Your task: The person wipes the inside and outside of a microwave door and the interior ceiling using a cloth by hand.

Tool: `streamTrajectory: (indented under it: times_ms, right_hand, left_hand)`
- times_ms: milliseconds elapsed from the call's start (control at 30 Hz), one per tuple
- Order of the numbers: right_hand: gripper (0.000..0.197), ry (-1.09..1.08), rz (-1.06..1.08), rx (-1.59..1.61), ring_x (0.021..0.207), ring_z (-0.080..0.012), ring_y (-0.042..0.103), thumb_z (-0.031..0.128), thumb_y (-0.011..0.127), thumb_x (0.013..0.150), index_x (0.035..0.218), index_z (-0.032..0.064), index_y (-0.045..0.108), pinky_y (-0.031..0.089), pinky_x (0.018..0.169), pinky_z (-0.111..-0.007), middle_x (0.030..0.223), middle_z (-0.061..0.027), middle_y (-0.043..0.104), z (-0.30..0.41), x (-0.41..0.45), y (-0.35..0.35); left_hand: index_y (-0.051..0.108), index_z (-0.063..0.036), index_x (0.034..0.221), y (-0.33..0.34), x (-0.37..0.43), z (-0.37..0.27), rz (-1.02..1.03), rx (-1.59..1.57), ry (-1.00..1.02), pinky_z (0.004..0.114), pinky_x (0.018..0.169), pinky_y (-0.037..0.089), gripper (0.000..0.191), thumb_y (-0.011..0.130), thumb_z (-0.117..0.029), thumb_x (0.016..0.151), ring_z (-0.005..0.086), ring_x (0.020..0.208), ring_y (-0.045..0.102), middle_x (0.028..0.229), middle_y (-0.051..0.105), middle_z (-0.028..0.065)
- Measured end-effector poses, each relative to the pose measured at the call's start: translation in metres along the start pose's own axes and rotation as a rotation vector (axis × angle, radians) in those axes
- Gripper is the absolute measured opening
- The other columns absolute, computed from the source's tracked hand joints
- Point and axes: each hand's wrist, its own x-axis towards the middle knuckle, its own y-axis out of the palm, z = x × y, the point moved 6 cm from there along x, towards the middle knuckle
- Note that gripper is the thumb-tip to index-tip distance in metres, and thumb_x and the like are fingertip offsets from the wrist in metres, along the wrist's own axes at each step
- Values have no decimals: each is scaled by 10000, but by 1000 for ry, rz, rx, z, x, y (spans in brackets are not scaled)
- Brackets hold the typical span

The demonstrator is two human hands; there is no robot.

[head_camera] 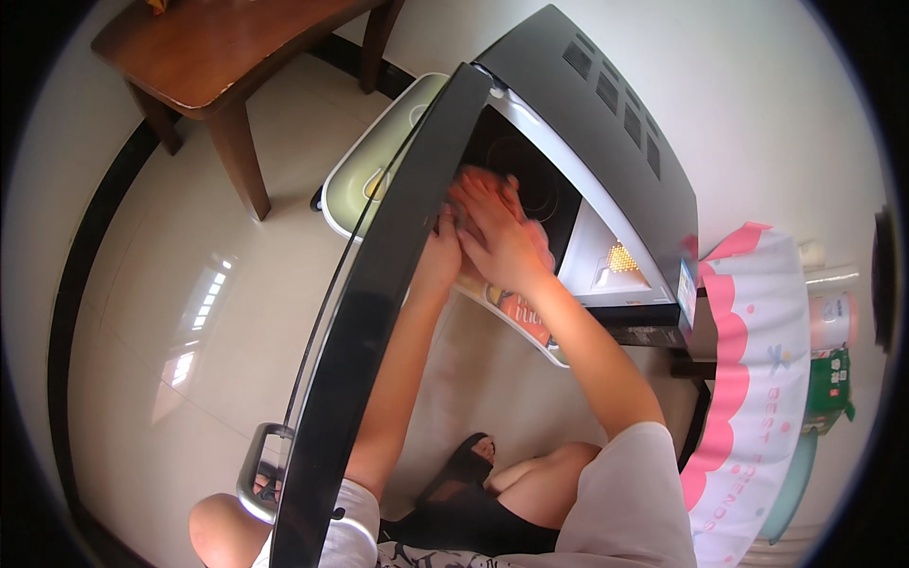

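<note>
A microwave oven stands with its door swung wide, and its inside lamp glows. My right hand lies over a blurred pinkish-red cloth and grips it, close to the door's inner face near the hinge side. Beside it is my left hand, its thumb against or next to the cloth. The door's top edge covers part of that hand, so its grip is not clear. Behind the hands shows the dark cooking plate of the oven. The metal door handle is at lower left.
A green mat or board lies beyond the door, with a printed patterned piece below my hands. A wooden stool or bench stands at upper left. At right hang a pink-and-white frilled cover, a green box and a jar.
</note>
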Motion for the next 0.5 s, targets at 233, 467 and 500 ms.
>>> streamTrajectory:
  times_ms: [233, 467, 500]
  right_hand:
    - [586, -80, -21, -17, 1438, -393, 435, 48, 618, 847, 1426, -5, 545, 322, 1209, -475, 1485, -236, 523, 5, 2, 5]
    - [566, 157, -41, -154, 1413, -401, 467, 3, 605, 850, 1411, -37, 542, 370, 1169, -488, 1472, -251, 526, -8, -92, -35]
    - [566, 154, -42, -153, 1413, -401, 467, 3, 605, 850, 1411, -37, 542, 370, 1169, -488, 1472, -251, 526, -8, -90, -34]
  left_hand:
    - [382, -21, 1532, -12, 2, -9, -47, -75, 3, 365, 1066, 438, 517, 493, -124, 1038, 260, 1284, 561, 1412, 577, 158]
    - [226, -39, 1578, 0, -13, -19, 37, -430, -366, 370, 845, 604, 635, 548, -255, 1076, 233, 956, 697, 1105, 598, 118]
    - [192, -52, 1590, 0, -12, -20, 50, -425, -342, 366, 798, 623, 668, 554, -279, 1077, 221, 895, 706, 1063, 585, 109]
